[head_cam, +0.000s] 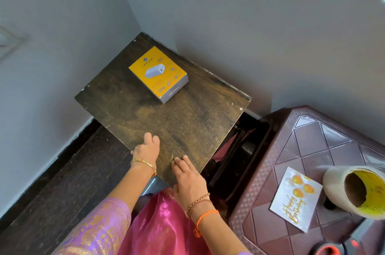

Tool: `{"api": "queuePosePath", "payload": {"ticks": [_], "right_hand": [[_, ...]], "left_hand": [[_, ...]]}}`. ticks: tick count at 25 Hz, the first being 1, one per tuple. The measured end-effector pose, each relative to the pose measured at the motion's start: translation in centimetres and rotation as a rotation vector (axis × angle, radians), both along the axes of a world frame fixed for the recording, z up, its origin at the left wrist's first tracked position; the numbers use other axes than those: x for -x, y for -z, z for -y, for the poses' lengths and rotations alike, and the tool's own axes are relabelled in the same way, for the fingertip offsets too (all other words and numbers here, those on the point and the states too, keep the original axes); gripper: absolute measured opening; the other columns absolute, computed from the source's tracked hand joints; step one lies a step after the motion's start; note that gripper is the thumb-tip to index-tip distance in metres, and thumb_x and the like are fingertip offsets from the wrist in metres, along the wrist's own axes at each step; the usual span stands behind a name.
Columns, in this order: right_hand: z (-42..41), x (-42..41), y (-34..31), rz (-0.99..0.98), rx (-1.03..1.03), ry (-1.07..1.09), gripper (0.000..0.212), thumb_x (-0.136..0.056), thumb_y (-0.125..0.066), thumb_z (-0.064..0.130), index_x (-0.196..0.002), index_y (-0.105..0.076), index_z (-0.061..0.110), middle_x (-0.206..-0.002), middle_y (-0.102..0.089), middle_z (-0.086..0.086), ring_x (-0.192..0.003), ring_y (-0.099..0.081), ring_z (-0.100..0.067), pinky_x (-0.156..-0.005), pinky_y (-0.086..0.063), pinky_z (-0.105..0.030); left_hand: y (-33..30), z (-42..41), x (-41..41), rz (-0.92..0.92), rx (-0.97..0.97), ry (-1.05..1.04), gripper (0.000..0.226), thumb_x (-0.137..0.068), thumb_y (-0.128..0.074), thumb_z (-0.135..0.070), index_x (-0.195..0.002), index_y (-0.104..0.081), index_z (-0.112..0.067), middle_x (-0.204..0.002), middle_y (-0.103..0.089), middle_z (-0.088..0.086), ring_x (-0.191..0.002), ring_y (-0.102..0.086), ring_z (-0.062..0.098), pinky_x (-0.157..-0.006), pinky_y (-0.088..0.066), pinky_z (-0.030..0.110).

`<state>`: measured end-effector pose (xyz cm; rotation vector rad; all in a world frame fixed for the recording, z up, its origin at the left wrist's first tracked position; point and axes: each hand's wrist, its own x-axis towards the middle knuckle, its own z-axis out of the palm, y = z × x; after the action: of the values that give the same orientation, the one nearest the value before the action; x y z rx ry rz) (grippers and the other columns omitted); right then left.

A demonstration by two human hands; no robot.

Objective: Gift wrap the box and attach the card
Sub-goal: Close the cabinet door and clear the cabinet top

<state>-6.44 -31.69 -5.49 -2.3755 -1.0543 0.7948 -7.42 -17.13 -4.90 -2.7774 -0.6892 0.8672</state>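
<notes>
Head view, looking down. My left hand (146, 146) rests on the near edge of the dark wooden board (166, 113), fingers loosely curled over that edge; whether they grip it I cannot tell. My right hand (188, 179) lies flat on the board's near corner, just beside the left hand, fingers straight and together, holding nothing. A gold bangle (143, 164) circles the left wrist; a chain bracelet (198, 200) and an orange thread (205, 216) circle the right.

The yellow box (158, 73), printed with a white charger, lies flat on the board well ahead of both hands, toward the wall corner, touched by neither.

To the right of my right hand, well apart from it, stands a maroon plastic stool (312, 146). On its top lies the birthday card (295, 198), face up with gold balloons and lettering. Just beyond the card, a roll of wrapping paper (354, 190) points its open cardboard core toward the camera.
</notes>
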Motion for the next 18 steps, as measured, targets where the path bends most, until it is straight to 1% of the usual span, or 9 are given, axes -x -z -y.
{"api": "queuePosePath", "payload": {"ticks": [1, 2, 4, 8, 11, 12, 14, 16, 18], "right_hand": [[-0.1, 0.1, 0.1, 0.039, -0.006, 0.017, 0.070, -0.052, -0.078, 0.025, -0.119, -0.062, 0.015, -0.123, -0.060, 0.007, -0.123, -0.051, -0.017, -0.088, -0.052, -0.021], [-0.1, 0.3, 0.4, 0.072, 0.000, 0.021, 0.071, -0.034, -0.082, 0.032, -0.103, -0.071, 0.019, -0.107, -0.067, 0.011, -0.109, -0.062, -0.014, -0.072, -0.056, -0.018], [-0.3, 0.7, 0.5, 0.093, 0.006, 0.041, 0.071, -0.023, -0.080, 0.040, -0.091, -0.074, 0.021, -0.094, -0.069, 0.014, -0.096, -0.067, -0.010, -0.057, -0.055, -0.014], [-0.5, 0.6, -0.6, 0.078, 0.052, 0.052, 0.061, -0.024, -0.081, 0.043, -0.081, -0.073, 0.024, -0.083, -0.067, 0.016, -0.091, -0.068, -0.009, -0.043, -0.048, -0.012], [-0.1, 0.7, -0.4, 0.118, -0.038, 0.099, 0.060, -0.040, -0.081, 0.036, -0.095, -0.069, 0.018, -0.095, -0.067, 0.009, -0.104, -0.064, -0.018, -0.059, -0.054, -0.018], [0.0, 0.5, -0.7, 0.085, -0.055, 0.079, 0.061, -0.054, -0.077, 0.031, -0.110, -0.063, 0.011, -0.112, -0.063, 0.003, -0.119, -0.054, -0.023, -0.074, -0.055, -0.024], [0.0, 0.2, -1.3, -0.025, 0.005, -0.010, 0.067, -0.080, -0.060, 0.020, -0.139, -0.032, 0.004, -0.144, -0.035, -0.004, -0.142, -0.017, -0.025, -0.103, -0.039, -0.035], [-0.1, 0.2, -1.4, -0.031, 0.077, -0.065, 0.073, -0.086, -0.053, 0.014, -0.145, -0.012, 0.005, -0.153, -0.014, -0.003, -0.143, 0.002, -0.024, -0.110, -0.029, -0.040], [-0.5, 0.2, -1.2, -0.021, 0.106, -0.088, 0.073, -0.086, -0.051, 0.008, -0.145, -0.009, 0.005, -0.153, -0.011, -0.004, -0.143, 0.005, -0.026, -0.112, -0.029, -0.040]], "left_hand": [[-0.8, 0.3, -0.5, -0.069, -0.018, -0.034, 0.063, -0.021, -0.091, -0.009, -0.076, -0.060, -0.010, -0.080, -0.058, 0.009, -0.042, -0.064, 0.023, -0.035, -0.051, 0.028], [-0.9, 0.6, -1.0, -0.070, 0.000, -0.088, 0.056, -0.050, -0.086, -0.011, -0.096, -0.056, -0.009, -0.100, -0.055, 0.010, -0.069, -0.071, 0.025, -0.058, -0.059, 0.031], [-0.2, 0.5, -1.2, -0.062, 0.025, -0.145, 0.042, -0.082, -0.059, -0.002, -0.118, -0.037, -0.006, -0.123, -0.043, 0.013, -0.109, -0.059, 0.031, -0.090, -0.052, 0.042], [-0.3, 0.0, -1.7, -0.058, 0.055, -0.201, 0.043, -0.083, -0.055, 0.003, -0.120, -0.034, -0.003, -0.127, -0.045, 0.018, -0.118, -0.051, 0.034, -0.096, -0.047, 0.045], [-0.6, -0.3, -2.0, -0.062, 0.127, -0.250, 0.045, -0.081, -0.054, 0.009, -0.122, -0.036, 0.000, -0.126, -0.047, 0.020, -0.115, -0.053, 0.036, -0.090, -0.050, 0.044], [-0.7, -0.3, -2.0, -0.055, 0.133, -0.251, 0.042, -0.082, -0.050, 0.009, -0.122, -0.037, 0.000, -0.126, -0.048, 0.019, -0.113, -0.054, 0.035, -0.090, -0.051, 0.042], [-0.9, -0.5, -2.0, -0.045, 0.144, -0.249, 0.041, -0.084, -0.048, 0.007, -0.122, -0.036, 0.000, -0.126, -0.050, 0.017, -0.112, -0.056, 0.032, -0.093, -0.049, 0.036], [-1.0, -0.9, -2.0, -0.061, 0.151, -0.262, 0.048, -0.080, -0.053, 0.007, -0.124, -0.034, -0.001, -0.124, -0.053, 0.015, -0.111, -0.057, 0.029, -0.093, -0.048, 0.034], [-0.9, -1.3, -1.9, -0.068, 0.184, -0.270, 0.049, -0.081, -0.055, 0.005, -0.124, -0.035, -0.002, -0.119, -0.057, 0.014, -0.106, -0.061, 0.028, -0.089, -0.051, 0.032]]}}
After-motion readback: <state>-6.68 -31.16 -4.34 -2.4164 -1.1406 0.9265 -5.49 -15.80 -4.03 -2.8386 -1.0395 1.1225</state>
